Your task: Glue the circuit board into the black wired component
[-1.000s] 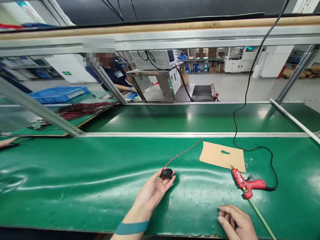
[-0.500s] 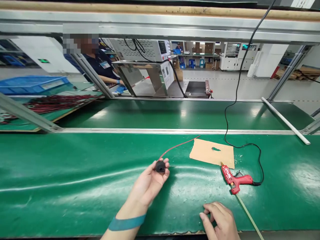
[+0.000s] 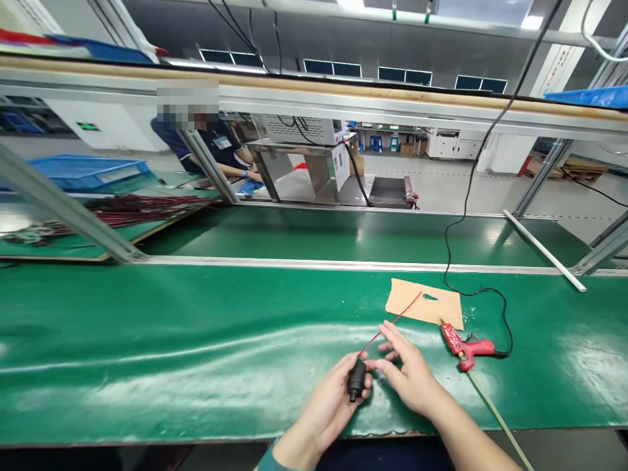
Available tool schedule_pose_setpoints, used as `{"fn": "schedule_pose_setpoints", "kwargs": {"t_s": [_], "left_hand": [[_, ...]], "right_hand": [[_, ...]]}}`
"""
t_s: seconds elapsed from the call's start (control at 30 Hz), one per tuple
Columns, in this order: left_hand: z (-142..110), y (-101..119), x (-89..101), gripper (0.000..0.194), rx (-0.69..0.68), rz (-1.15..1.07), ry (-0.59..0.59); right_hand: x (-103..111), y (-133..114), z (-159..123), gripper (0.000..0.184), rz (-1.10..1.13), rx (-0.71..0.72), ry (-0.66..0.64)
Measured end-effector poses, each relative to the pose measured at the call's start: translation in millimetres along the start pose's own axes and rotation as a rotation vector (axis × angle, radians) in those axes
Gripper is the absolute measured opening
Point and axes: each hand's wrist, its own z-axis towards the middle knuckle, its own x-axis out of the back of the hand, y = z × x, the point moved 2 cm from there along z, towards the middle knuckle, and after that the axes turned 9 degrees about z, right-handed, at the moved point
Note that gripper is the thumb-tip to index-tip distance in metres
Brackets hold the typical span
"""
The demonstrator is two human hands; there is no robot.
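Left hand (image 3: 338, 399) holding black part (image 3: 356, 381), palm side hidden.

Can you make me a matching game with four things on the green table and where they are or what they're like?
1. small, shiny black cylinder-shaped part
2. red pistol-shaped glue gun
3. flat tan cardboard piece
4. long, straight white tube

A. has a ragged hole in it
B. lies slanted, farthest to the right of the four
C. sits in the left hand
D. has a long pale stick poking out of its back

Right pairs: 1-C, 2-D, 3-A, 4-B
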Motion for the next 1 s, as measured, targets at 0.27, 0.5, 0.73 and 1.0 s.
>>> {"fn": "schedule_pose_setpoints", "kwargs": {"t_s": [0.27,0.5,0.73,1.0], "left_hand": [[-24.6,17.5,31.7,0.042,-0.196,0.424,-0.286],[-31.2,31.2,70.7,0.053,-0.229,0.446,-0.365],[-8.3,38.5,83.9,0.05,-0.043,0.338,-0.356],[23.1,65.2,71.7,0.054,-0.008,0.479,-0.375]], "right_hand": [[-35.6,-15.0,64.1,0.017,-0.129,0.247,-0.133],[-80.7,-15.8,92.5,0.017,-0.444,0.323,-0.319],[-28.1,-32.8,49.1,0.031,-0.613,0.281,-0.057],[150.0,-13.0,-60.8,0.03,-0.955,0.07,0.499]]}}
